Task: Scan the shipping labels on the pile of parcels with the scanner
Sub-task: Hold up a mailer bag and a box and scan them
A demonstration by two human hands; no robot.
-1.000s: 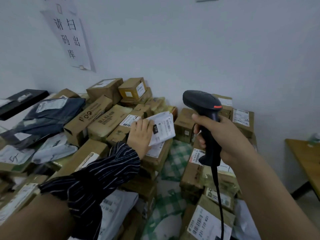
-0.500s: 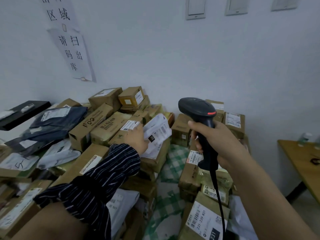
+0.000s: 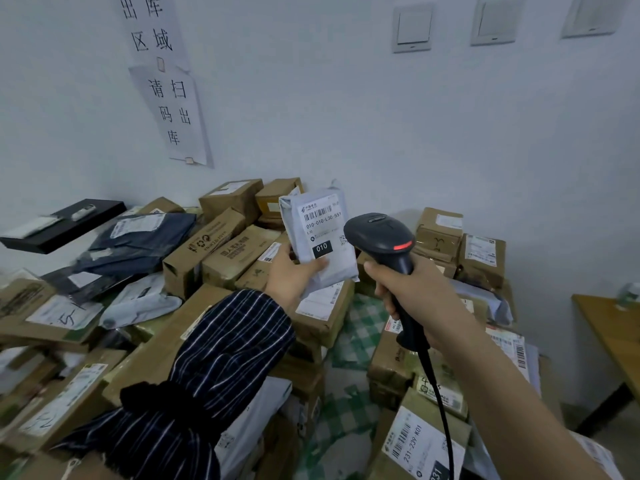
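The left hand is gripping a grey poly mailer by its lower edge, thumb lying across the front, and is holding it upright above the pile of parcels. Its shipping label is facing the camera, showing a barcode, "010-010-L30-551" and a black "010" patch. The right hand is clenching the handle of a black barcode scanner, whose red-striped head is sitting just right of the mailer and overlapping the label's right edge, partly covering a small QR code there. The scanner's cable is hanging down past the forearm, crossing a box labelled "231-239 K01".

A dark striped sleeve is hiding much of the nearer pile. Behind the mailer, brown cardboard boxes are lying stacked against the wall. To the left, a dark blue poly bag is resting on the boxes, with a flat black box beyond it and a white poly bag in front. A green checked cloth is showing in the gap between boxes under the hands. More labelled boxes are sitting behind the right hand. A wooden table is standing at the right edge. Paper notices and wall switches are hanging on the wall.
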